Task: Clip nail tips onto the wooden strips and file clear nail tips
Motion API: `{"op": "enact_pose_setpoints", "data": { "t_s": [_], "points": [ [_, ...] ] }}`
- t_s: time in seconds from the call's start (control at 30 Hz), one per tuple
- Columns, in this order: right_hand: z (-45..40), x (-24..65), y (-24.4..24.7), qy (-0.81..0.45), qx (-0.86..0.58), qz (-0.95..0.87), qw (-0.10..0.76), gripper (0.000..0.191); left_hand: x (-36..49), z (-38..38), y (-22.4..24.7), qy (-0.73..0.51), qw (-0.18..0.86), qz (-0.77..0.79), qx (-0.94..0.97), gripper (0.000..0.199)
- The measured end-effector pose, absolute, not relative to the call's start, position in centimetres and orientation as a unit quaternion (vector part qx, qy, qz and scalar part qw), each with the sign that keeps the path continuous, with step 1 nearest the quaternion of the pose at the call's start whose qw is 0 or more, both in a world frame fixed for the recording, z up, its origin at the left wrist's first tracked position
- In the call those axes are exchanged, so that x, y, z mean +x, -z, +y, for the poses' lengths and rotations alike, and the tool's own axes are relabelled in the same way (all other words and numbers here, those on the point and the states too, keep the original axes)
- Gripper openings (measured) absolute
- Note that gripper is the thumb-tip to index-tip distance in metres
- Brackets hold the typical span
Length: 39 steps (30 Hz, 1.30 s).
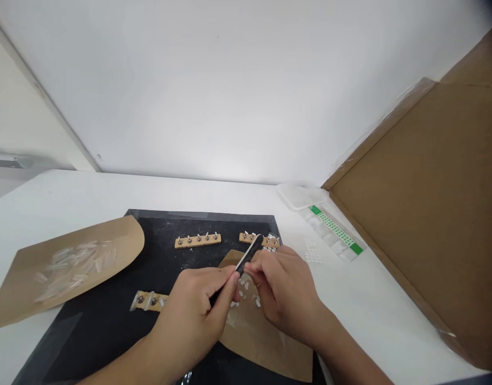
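A black nail file (252, 250) with a pale edge slants up between my hands. My left hand (193, 310) is closed around its lower part, thumb and forefinger pinched together on it. Beside the file, my right hand (284, 291) is closed in a pinch, its fingertips close against the file's edge. Whatever those fingertips hold is too small or hidden to make out. Below both hands lies a brown paper sheet (270, 342) with several small white nail-tip pieces (258, 302) scattered on it.
On the black mat (105, 331) stand wooden strips with metal studs: one at the back (198, 240), one at the right (266, 240), one partly behind my left hand (147, 301). Left is brown paper (13, 283) with clear tips (81, 262). A cardboard box (422, 214) stands right, near a green-labelled packet (338, 232).
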State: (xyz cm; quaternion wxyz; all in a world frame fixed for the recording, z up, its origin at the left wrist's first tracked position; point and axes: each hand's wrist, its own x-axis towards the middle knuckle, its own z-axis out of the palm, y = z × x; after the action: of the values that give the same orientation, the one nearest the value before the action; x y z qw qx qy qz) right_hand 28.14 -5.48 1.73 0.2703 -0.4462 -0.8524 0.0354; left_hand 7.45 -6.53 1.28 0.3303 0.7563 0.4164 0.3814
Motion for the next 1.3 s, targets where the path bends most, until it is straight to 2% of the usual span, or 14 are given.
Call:
{"op": "enact_pose_setpoints", "data": {
  "t_s": [0.17, 0.27, 0.4, 0.57, 0.77, 0.87, 0.97, 1.13, 1.23, 1.3],
  "points": [
    [-5.49, 28.05, -1.9, -0.018, -0.473, -0.831, 0.293, 0.02, 7.37, -6.61, -1.21, -0.394, 0.312, 0.402, 0.766, 0.038],
    [-5.52, 27.9, -1.88, -0.039, -0.447, -0.85, 0.274, 0.018, 7.46, -6.62, -1.28, -0.394, 0.293, 0.4, 0.774, 0.041],
    [-5.38, 27.97, -1.8, -0.011, -0.474, -0.824, 0.31, 0.017, 7.56, -6.63, -1.27, -0.4, 0.3, 0.394, 0.771, 0.04],
    [-5.33, 28.08, -1.74, -0.046, -0.445, -0.846, 0.289, 0.022, 7.43, -6.67, -1.25, -0.389, 0.307, 0.398, 0.772, 0.041],
    [-5.59, 27.97, -2.04, -0.058, -0.421, -0.861, 0.281, 0.018, 7.37, -6.62, -1.65, -0.396, 0.306, 0.39, 0.773, 0.04],
    [-5.64, 28.12, -1.96, -0.027, -0.453, -0.841, 0.295, 0.019, 7.35, -6.64, -1.65, -0.39, 0.311, 0.392, 0.773, 0.039],
    [-5.57, 28.32, -1.74, -0.042, -0.445, -0.854, 0.267, 0.019, 7.31, -6.72, -1.46, -0.381, 0.311, 0.393, 0.777, 0.04],
    [-5.44, 28.29, -1.58, -0.032, -0.463, -0.835, 0.294, 0.018, 7.26, -6.65, -1.22, -0.387, 0.308, 0.385, 0.779, 0.038],
    [-5.61, 28.26, -1.67, -0.068, -0.437, -0.851, 0.284, 0.018, 7.26, -6.52, -1.22, -0.391, 0.3, 0.387, 0.779, 0.04],
    [-5.79, 28.38, -1.86, -0.121, -0.433, -0.838, 0.31, 0.016, 7.26, -6.45, -1.19, -0.396, 0.297, 0.385, 0.779, 0.039]
  ]
}}
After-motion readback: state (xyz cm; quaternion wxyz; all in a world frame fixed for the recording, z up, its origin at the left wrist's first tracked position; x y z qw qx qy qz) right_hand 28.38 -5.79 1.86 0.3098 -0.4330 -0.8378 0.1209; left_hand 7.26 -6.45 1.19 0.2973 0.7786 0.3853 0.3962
